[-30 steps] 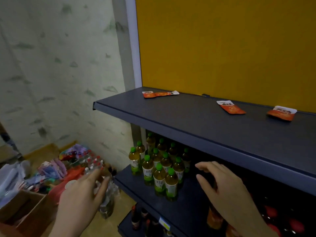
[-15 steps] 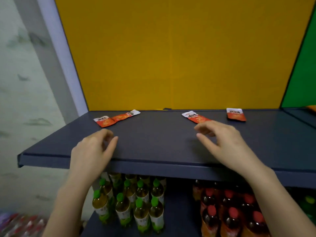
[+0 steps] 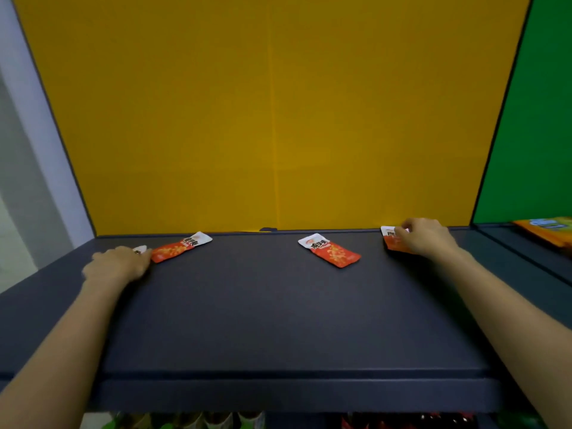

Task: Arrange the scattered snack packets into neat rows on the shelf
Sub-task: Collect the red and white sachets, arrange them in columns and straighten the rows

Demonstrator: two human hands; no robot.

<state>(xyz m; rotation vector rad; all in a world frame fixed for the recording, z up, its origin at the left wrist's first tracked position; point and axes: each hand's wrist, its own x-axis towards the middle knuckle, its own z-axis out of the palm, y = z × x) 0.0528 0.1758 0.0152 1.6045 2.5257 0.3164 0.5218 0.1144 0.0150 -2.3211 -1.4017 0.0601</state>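
**Step in hand:** first pick-up. Both hands are at the back of the shelf (image 3: 278, 320), one at each end of the scatter.

- Right hand (image 3: 428, 238): the grip is closed on the right-end packet (image 3: 390, 241), with fingers curled over its white top end. The packet lies close to the yellow back panel (image 3: 278, 119).
- Left hand (image 3: 119, 264): it lies over the far-left packet (image 3: 140, 249), and only a white tip shows past the fingers. I cannot tell whether the grip pinches it or only presses on it.
- Second packet (image 3: 181, 246): it is just beside the left hand and tilted.
- Middle packet (image 3: 329, 250): it lies alone, skewed the other way and well apart from the rest.

**Judgement:** this is early in the task. The four packets all sit near the back at different angles, and there is no row yet.

**Next move (estimate):**
- Bring the two end packets to a common line.
- Turn them to one heading.
- Fetch the other two packets.
- Packets lying this flat probably need a pinch at the sealed end, or a slide, before they will lift.

**Materials:**
- The packets are thin, flat, oblong pouches of glossy film, orange-red with a white end and dark print that is too small to read.
- The shelf is smooth, matte dark grey with a folded front lip.
- The back panel is flat and matte, and it meets a green panel (image 3: 541, 119) on the right.
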